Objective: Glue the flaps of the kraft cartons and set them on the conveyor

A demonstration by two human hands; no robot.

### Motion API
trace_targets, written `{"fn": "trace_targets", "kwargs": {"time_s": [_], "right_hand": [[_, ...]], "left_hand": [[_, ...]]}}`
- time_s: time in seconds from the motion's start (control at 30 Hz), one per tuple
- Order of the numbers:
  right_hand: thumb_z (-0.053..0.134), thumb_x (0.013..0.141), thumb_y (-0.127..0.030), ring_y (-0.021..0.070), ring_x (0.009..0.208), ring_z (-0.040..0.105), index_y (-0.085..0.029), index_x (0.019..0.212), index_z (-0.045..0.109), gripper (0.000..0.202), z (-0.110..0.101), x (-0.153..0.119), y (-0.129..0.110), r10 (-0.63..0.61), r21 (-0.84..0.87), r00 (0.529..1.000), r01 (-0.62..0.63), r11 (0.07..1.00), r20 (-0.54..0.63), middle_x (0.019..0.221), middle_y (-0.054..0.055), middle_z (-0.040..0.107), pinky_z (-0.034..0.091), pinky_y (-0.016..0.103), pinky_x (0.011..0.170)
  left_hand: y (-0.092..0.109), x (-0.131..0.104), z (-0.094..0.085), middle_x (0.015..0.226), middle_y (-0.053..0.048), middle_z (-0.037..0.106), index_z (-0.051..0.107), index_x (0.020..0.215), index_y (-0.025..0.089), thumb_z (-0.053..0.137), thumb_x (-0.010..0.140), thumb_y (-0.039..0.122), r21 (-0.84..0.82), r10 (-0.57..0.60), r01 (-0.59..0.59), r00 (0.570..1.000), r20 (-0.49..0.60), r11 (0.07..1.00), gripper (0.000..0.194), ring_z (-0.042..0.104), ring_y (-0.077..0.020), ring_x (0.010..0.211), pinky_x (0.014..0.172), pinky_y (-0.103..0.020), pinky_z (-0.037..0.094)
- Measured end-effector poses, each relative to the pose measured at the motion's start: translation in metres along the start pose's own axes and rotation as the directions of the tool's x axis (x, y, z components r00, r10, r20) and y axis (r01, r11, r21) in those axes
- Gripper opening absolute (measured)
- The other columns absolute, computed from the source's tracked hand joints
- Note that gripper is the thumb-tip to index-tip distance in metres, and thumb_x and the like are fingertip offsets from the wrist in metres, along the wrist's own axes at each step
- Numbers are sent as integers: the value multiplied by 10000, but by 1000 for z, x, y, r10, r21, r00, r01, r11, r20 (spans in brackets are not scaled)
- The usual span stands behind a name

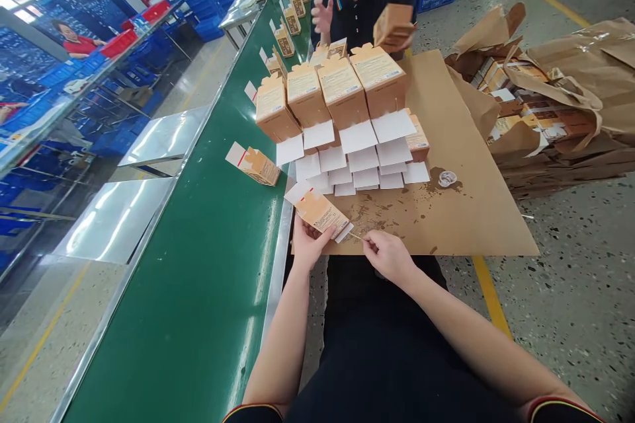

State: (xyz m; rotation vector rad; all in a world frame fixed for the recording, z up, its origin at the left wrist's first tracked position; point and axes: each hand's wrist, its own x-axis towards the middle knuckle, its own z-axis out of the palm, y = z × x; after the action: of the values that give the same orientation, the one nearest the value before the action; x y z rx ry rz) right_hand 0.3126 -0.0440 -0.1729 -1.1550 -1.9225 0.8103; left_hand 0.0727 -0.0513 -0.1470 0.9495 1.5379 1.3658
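Note:
My left hand (308, 243) grips an orange-and-white carton (321, 211) near the cardboard's front left corner, its white flaps sticking out at both ends. My right hand (389, 254) is closed on a thin pale stick (356, 236), whose far end reaches the carton's lower flap. Beyond my hands stands a stack of similar cartons (342, 89) with white flaps (364, 158) hanging toward me. Another carton (258, 165) rests on the green conveyor belt (198, 264), left of the stack.
The brown cardboard sheet (476, 211) bears dark stains and a small clear ring-like item (447, 178). Across it, a person (367, 6) holds a carton (393, 26). More cartons line the belt's far part. An open paper sack of cartons (536, 99) lies right.

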Motion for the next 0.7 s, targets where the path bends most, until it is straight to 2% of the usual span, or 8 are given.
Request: {"fn": "trace_targets", "kwargs": {"time_s": [0.1,0.17,0.33,0.53,0.63,0.7], "right_hand": [[604,1020,-254,186,655,695,-254,844,696,199,-18,-3,4,41,30,994,-38,999,-106,750,37,744,593,290,661],[632,1023,-303,186,643,699,-258,845,716,201,-33,-9,5,93,51,982,-86,995,-165,753,37,754,611,294,657],[685,1022,-442,174,584,674,-265,820,747,275,-64,-27,-1,226,75,949,-215,974,-220,711,28,751,623,294,617],[679,1025,-499,172,543,668,-275,765,736,348,-70,-32,-18,228,98,953,-212,972,-201,661,21,740,616,288,575],[685,1029,-517,178,523,677,-273,765,751,365,-75,-33,-16,224,103,946,-205,973,-232,647,21,738,608,294,556],[708,1027,-529,189,522,695,-267,800,777,354,-83,-38,-9,247,98,937,-230,968,-246,639,23,734,615,301,557]], "left_hand": [[-6,-4,3,1380,-143,767,586,1370,266,1093,661,509,20,52,-51,999,-14,998,905,787,-344,1308,1156,-514,633],[-11,-9,5,1348,-134,764,584,1337,266,1093,652,461,100,98,-94,995,-33,991,875,781,-348,1301,1139,-499,634],[-23,-16,8,1306,-125,757,555,1381,283,1073,667,397,269,157,-128,984,-89,955,889,768,-370,1289,1052,-466,643],[-28,-12,11,1286,-135,773,556,1373,278,1056,673,397,312,185,-154,980,-71,938,868,794,-377,1231,1015,-472,655],[-30,-19,-6,1268,-134,773,562,1336,281,1059,678,404,339,192,-148,976,-101,929,835,811,-374,1192,1037,-520,667],[-32,-24,-35,1267,-138,769,550,1321,294,1061,705,422,309,165,-107,972,-168,945,811,807,-390,1221,1083,-580,659]]}}
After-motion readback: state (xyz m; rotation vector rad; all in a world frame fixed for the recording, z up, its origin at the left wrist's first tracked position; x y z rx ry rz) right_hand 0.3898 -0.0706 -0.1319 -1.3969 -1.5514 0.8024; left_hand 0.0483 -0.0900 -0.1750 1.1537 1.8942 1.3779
